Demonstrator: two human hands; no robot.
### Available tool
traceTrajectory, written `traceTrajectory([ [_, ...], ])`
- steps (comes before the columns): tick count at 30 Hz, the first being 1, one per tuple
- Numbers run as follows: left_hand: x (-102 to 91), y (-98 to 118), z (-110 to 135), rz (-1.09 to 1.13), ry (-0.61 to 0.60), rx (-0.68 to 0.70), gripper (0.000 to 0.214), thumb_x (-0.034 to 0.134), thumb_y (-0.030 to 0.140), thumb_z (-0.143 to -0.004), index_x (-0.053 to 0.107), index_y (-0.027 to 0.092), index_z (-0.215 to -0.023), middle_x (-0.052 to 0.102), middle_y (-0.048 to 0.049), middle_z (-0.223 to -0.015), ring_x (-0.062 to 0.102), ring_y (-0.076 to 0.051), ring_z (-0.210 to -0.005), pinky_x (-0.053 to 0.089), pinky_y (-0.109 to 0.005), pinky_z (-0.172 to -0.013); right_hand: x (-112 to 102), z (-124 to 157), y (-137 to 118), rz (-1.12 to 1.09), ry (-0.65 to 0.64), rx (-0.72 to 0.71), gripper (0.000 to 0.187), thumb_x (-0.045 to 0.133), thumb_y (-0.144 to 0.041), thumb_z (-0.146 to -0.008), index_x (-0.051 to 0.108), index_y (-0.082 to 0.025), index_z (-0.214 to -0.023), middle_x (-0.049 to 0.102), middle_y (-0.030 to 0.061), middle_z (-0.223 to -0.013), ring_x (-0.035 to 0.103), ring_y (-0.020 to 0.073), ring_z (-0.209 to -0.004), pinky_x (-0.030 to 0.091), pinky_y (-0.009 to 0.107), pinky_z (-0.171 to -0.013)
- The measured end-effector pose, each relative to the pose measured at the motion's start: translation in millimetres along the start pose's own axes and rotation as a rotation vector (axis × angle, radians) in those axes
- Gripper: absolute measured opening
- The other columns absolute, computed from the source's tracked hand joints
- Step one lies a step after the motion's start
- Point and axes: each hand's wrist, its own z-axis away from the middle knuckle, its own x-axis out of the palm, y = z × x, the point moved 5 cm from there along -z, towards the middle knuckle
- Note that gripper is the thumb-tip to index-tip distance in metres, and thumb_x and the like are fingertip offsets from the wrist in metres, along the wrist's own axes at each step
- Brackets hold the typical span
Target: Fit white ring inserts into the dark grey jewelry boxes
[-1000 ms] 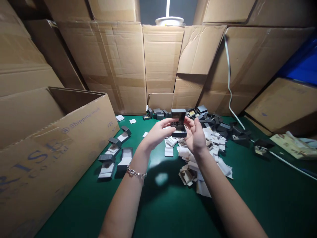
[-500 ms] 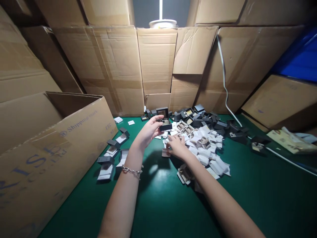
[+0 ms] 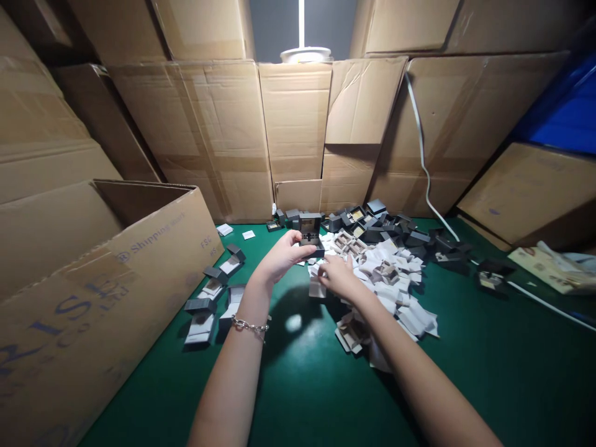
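A small black hinged box [image 3: 311,236] with its lid raised is gripped in my left hand [image 3: 284,256], the thumb across its front edge. My right hand [image 3: 339,275] is just right of it, fingers curled together over the near edge of a heap of white paper and card inserts [image 3: 384,267]. Beneath those fingertips lies a pale card piece [image 3: 317,288]; whether they grip it or something smaller is hidden. Several opened black boxes with white linings [image 3: 200,326] stand on the green table left of my left forearm.
A large open carton [image 3: 153,248] takes up the left side. Many black boxes [image 3: 386,226] are piled behind the inserts. Stacked cartons [image 3: 186,136] wall off the back. A white cable [image 3: 421,149] runs down onto the green table [image 3: 298,397] at right.
The box in my left hand has tilted, so its open inside faces me more, and my thumb has moved onto its front. My right hand has curled its fingers near the box's front corner.
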Motion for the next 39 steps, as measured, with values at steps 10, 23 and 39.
traceTrajectory([
  [10,4.6,-9.4,-5.4,-0.172,-0.047,0.047,0.052,0.079,0.034,-0.055,0.037,0.019,-0.081,0.045,0.0059,-0.081,0.043,-0.004,-0.072,0.035,-0.017,-0.063,-118.9,48.3,12.2,-0.376,0.865,-0.195,0.010,0.056,-0.020,-0.085,0.063,-0.015,-0.080,0.063,0.0028,-0.076,0.053,0.0116,-0.060,0.041,0.023,-0.058],
  [23,28.3,5.4,9.9,-0.076,-0.250,0.057,0.052,0.080,0.031,-0.058,0.034,0.020,-0.079,0.047,0.0071,-0.076,0.049,-0.004,-0.069,0.041,-0.016,-0.060,-95.4,53.0,-23.0,0.165,0.967,-0.273,0.015,0.053,-0.019,-0.090,0.066,-0.015,-0.085,0.058,0.0021,-0.075,0.053,0.0131,-0.060,0.034,0.026,-0.055],
  [39,33.6,-5.7,1.7,-0.010,-0.016,0.003,0.052,0.049,0.001,-0.061,0.038,0.021,-0.108,0.064,-0.0020,-0.088,0.061,-0.010,-0.071,0.046,-0.019,-0.064,-87.4,52.2,-29.5,0.294,1.006,-0.285,0.027,0.047,-0.022,-0.093,0.064,-0.017,-0.073,0.061,-0.0007,-0.067,0.049,0.0104,-0.054,0.025,0.026,-0.051],
])
